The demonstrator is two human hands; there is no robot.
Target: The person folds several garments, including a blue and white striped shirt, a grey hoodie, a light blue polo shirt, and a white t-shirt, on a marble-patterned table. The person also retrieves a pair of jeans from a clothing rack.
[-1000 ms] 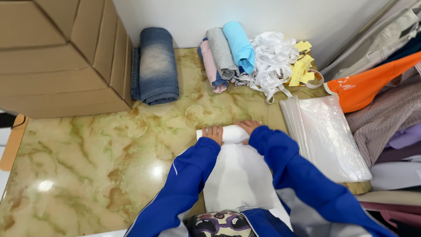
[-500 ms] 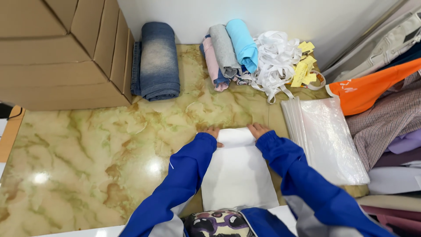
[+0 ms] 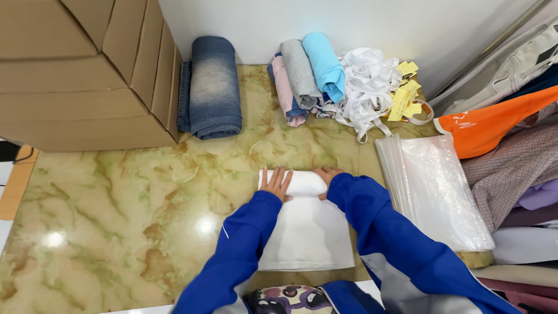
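Marbled green-and-tan floor (image 3: 116,221), glossy, bounded by a white wall (image 3: 360,23) at 12 o'clock.

Item 1: white cloth (image 3: 305,232), laid flat at 6 o'clock, its far end turned into a small roll at the centre of the view.

Item 2: left hand (image 3: 276,182), blue sleeve, fingers spread flat and pressing down on the left end of the roll; open palm, nothing clasped.

Item 3: right hand (image 3: 326,177), blue sleeve, resting on the right end of the roll; mostly hidden by the sleeve, so whether the fingers curl around the cloth cannot be told.

Item 4: cardboard boxes (image 3: 81,70), stacked, 10 o'clock.

Item 5: rolled denim (image 3: 214,87), faded blue, 11 o'clock, just beside the boxes.

Item 6: rolled garments (image 3: 305,75), pink, grey and light blue, 12 o'clock, touching one another.

Item 7: white ribbons (image 3: 366,87) in a loose tangle, 1 o'clock, with yellow tags (image 3: 405,93) at its right edge.

Item 8: clear plastic bags (image 3: 433,189), stacked, 3 o'clock, near the cloth but apart from it.

Item 9: piled clothing (image 3: 511,151), orange and checked pieces among it, far 3 o'clock.
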